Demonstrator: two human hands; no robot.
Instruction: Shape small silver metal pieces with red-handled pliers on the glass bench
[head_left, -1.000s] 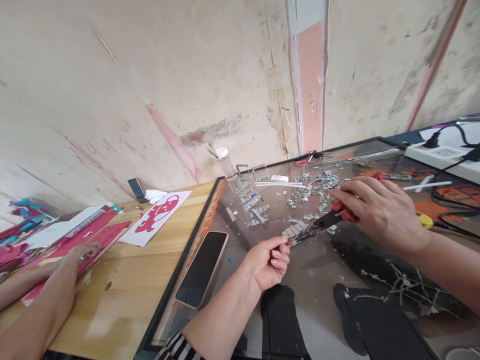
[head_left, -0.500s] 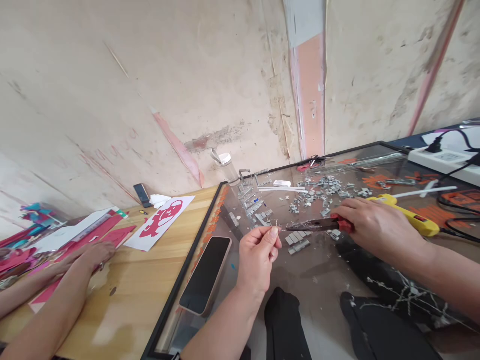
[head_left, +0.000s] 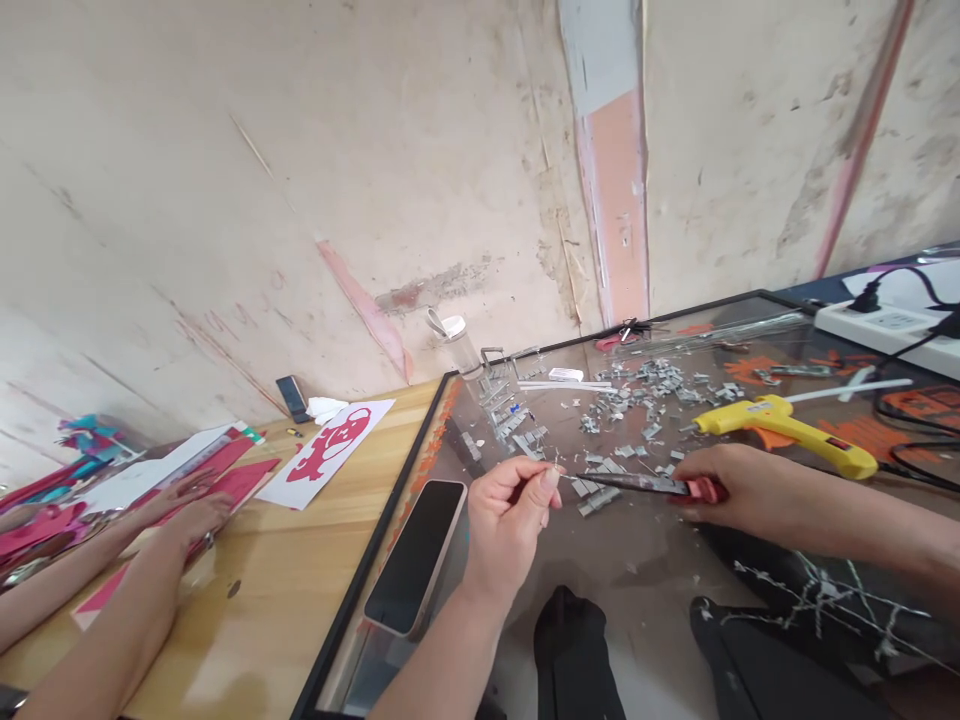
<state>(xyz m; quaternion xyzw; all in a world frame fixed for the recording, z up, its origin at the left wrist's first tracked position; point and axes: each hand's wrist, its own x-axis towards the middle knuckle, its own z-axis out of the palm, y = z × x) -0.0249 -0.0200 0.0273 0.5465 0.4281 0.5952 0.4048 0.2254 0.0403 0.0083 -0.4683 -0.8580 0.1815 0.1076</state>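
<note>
My left hand pinches a thin wire between thumb and fingertips, above the glass-topped table. My right hand is wrapped round the red handles of dark pliers, whose tip points left and meets the wire beside my left fingertips. Behind and below the pliers lie small grey metal pieces, some in short rows. A yellow glue gun rests just beyond my right hand.
A phone lies left of my left forearm. Twisted wire branches are at lower right. A white power strip stands at the right. Another person's hands are over red paper on the wooden table.
My right hand and the pliers have moved slightly down, and the hand has turned, uncovering more of the glue gun. My left hand still pinches the wire. The other person's hands have shifted.
</note>
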